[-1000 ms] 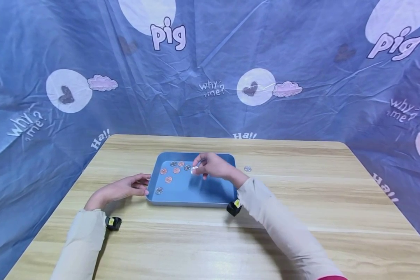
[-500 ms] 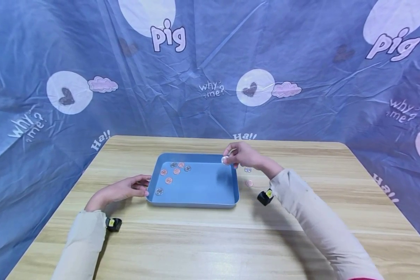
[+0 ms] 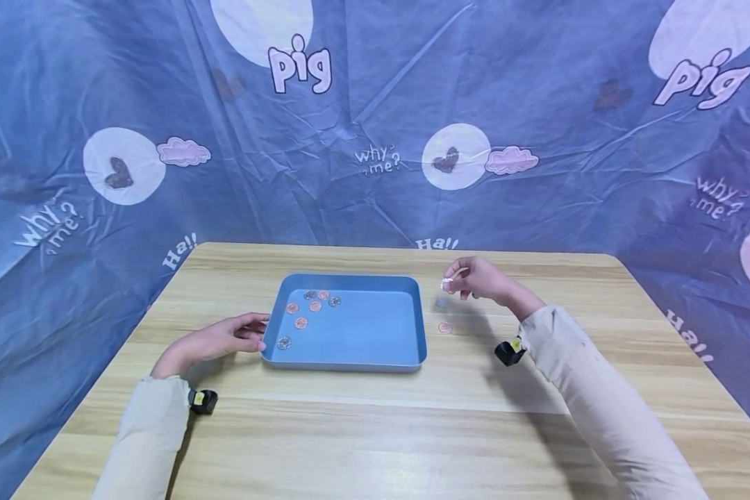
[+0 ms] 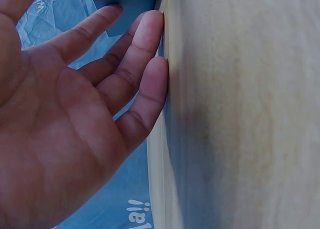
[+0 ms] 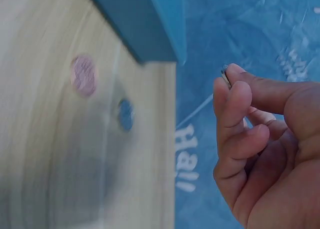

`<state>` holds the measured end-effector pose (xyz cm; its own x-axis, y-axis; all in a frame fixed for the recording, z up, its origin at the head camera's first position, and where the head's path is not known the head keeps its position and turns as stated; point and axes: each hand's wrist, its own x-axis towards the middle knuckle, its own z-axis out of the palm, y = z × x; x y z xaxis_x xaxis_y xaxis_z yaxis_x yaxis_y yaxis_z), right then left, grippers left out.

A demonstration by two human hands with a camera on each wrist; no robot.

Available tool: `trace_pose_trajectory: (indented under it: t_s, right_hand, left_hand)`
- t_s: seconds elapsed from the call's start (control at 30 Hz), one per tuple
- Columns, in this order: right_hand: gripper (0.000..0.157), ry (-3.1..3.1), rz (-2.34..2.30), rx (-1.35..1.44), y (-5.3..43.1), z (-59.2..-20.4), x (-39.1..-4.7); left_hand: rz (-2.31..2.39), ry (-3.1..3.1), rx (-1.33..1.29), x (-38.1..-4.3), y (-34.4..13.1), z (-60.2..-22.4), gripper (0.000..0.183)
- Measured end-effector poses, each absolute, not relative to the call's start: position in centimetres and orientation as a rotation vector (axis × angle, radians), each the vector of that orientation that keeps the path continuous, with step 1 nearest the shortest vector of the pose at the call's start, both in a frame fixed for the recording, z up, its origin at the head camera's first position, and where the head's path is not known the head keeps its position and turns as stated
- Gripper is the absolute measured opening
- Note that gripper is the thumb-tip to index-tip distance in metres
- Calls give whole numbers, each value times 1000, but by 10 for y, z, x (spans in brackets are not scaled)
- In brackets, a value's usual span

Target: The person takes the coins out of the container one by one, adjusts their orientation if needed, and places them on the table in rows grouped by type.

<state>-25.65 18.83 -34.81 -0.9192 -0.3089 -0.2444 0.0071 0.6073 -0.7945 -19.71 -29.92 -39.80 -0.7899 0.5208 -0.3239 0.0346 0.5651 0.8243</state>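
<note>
My right hand [image 3: 484,279] pinches a silver coin [image 3: 446,284] between thumb and fingers, above the table to the right of the blue tray [image 3: 356,337]. In the right wrist view that coin [image 5: 225,77] appears nearly edge-on. Beneath the hand a silver coin [image 3: 442,303] and a copper coin [image 3: 445,328] lie on the wood. My left hand [image 3: 221,338] is at the tray's left wall with its fingers loosely extended; the left wrist view has its palm and fingers [image 4: 151,26] near the tabletop. Whether every fingertip touches the tray cannot be told.
Inside the tray's left half lie several copper and silver coins, among them a copper coin [image 3: 301,323] and a silver coin [image 3: 284,343]. The wooden table [image 3: 350,430] reaches back to a printed blue cloth [image 3: 362,104]. A black camera [image 3: 510,351] hangs at the right wrist.
My right hand has moved rightward from over the tray to beyond its right wall, still holding the silver coin. The copper coin on the table has come into sight. The left hand stays put.
</note>
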Motion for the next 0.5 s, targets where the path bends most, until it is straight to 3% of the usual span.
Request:
trace_pose_trajectory:
  t_s: [0.5]
  right_hand:
    - [22, 2448, -1294, -123, 217, -393, -265]
  left_hand:
    - [1158, 2273, 466, -200, -300, -402, 73]
